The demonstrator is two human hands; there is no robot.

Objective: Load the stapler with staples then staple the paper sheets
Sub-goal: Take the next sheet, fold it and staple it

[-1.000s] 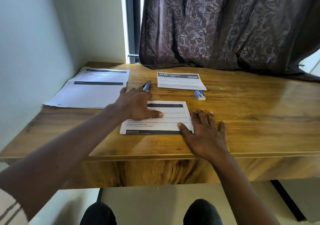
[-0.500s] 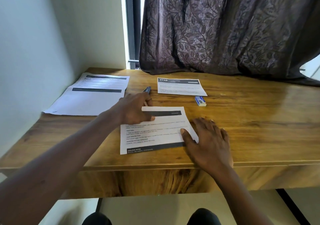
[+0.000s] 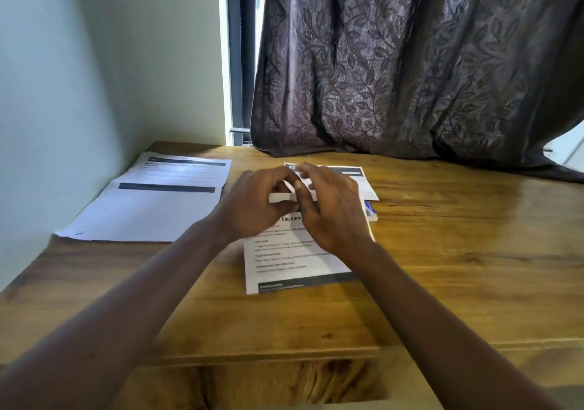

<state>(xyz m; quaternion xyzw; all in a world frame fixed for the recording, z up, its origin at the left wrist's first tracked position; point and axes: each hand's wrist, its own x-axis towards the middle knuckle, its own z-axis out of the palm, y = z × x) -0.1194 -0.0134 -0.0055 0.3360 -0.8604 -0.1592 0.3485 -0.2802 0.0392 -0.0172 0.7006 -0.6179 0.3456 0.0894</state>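
Note:
The printed paper sheets lie in the middle of the wooden desk, slightly skewed. Both my hands meet over their far end. My left hand curls round a white raised edge of the sheets, and my right hand pinches the same edge, thumb in front and fingers behind. The image is blurred there. A small blue and white staple box peeks out just right of my right hand. My hands hide the stapler.
A second small printed sheet lies behind my hands. Larger sheets lie at the left by the wall. A dark patterned curtain hangs over the desk's back edge. The desk's front edge is near me.
Both hands left their flat rest on the sheets and came together at the far end, lifting that edge. The sheets were pulled nearer and turned a little. The stapler is now hidden.

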